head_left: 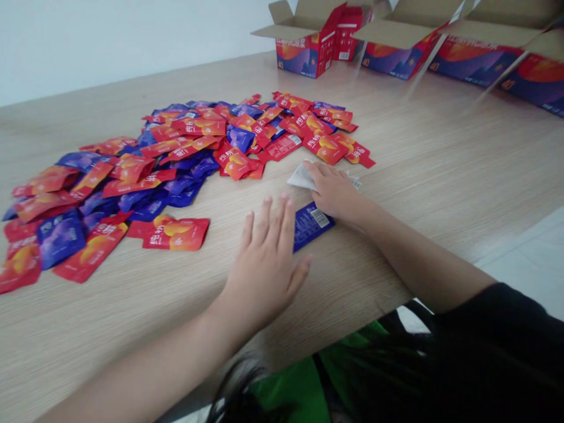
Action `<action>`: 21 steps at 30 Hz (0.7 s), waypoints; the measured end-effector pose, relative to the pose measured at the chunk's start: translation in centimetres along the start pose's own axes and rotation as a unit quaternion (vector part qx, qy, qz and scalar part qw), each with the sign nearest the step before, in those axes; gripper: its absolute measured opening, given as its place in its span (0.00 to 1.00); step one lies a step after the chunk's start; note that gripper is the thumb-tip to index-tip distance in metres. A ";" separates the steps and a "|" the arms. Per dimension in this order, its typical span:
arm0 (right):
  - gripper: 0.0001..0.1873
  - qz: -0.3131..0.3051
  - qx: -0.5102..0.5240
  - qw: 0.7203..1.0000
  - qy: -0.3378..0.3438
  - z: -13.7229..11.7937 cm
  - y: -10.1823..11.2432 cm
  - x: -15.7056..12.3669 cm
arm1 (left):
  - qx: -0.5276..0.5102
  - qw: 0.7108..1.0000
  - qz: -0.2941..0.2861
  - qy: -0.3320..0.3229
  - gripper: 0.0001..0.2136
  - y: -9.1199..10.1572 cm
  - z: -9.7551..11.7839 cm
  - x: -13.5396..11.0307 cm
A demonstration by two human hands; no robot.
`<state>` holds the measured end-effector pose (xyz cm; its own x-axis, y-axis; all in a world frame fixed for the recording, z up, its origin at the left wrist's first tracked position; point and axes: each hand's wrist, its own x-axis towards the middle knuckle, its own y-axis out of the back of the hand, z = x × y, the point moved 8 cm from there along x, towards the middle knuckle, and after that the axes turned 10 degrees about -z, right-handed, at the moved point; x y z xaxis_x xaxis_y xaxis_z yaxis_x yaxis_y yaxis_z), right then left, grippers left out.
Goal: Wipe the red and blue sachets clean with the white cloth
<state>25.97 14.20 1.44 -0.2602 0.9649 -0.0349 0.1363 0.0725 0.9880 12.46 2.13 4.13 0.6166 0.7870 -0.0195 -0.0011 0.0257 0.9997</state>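
Our left hand is held palm-down low over the wood-grain tabletop, just in front of the heap of glossy foil sachets, with its fingers spread wide and its thumb stretched toward a slim blue sachet. That sachet lies flat and has a printed barcode on its smooth face, and the heel of our right hand covers its upper end. The right hand's fingers sit close together and curve down over a pale, crumpled sachet, whose silvery-white back shows on the near side of the heap; we cannot tell whether they pinch it or only press on it. A single red-orange sachet, its foil lightly creased, lies apart from the heap, just beside our left hand. The heap itself is a loose, overlapping spread of pillow-soft red, orange and purple-blue packets. Beyond the heap stand open corrugated cartons, with plain brown inner flaps folded outward and red-and-purple printed walls. Nearer to us than the heap, a black sleeve covers our right upper arm.
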 end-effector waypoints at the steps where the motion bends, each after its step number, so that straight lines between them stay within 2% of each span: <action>1: 0.36 0.003 -0.002 1.000 -0.002 0.0 0.0 0.0 | 0.006 1.000 -0.014 0.010 0.34 -0.5 -0.6 -0.6; 3: 0.36 0.004 -0.004 1.000 -0.007 0.1 -0.1 0.2 | 0.001 0.998 -0.056 -0.015 0.30 -2.0 -0.9 -1.5; 5: 0.34 0.002 0.000 1.000 -0.008 0.2 -0.2 0.4 | 0.002 0.996 -0.088 0.003 0.30 -3.5 -1.2 -2.1; 7: 0.31 0.005 0.013 1.000 -0.014 0.6 0.0 0.6 | 0.007 0.995 -0.094 0.026 0.30 -4.1 -1.2 -2.3; 11: 0.27 0.009 0.029 0.999 -0.034 1.2 0.3 0.6 | 0.015 0.997 -0.068 0.029 0.30 -3.8 -0.1 -2.9; 16: 0.28 0.016 -0.001 0.999 -0.048 1.7 0.0 1.0 | 0.014 0.997 -0.068 0.016 0.31 -3.7 0.7 -3.7; 19: 0.28 0.056 0.079 0.993 -0.065 2.7 1.2 1.2 | 0.014 0.997 -0.064 0.031 0.32 -3.5 0.2 -3.7; 21: 0.29 0.113 0.135 0.983 -0.047 2.1 3.0 0.3 | 0.012 0.997 -0.060 0.036 0.32 -3.4 0.0 -3.5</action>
<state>28.32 15.27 4.03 -0.1059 0.9822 0.1549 0.4324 -0.0948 0.8967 10.30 -0.77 0.81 0.5534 0.8211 -0.1403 0.0892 0.1090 0.9900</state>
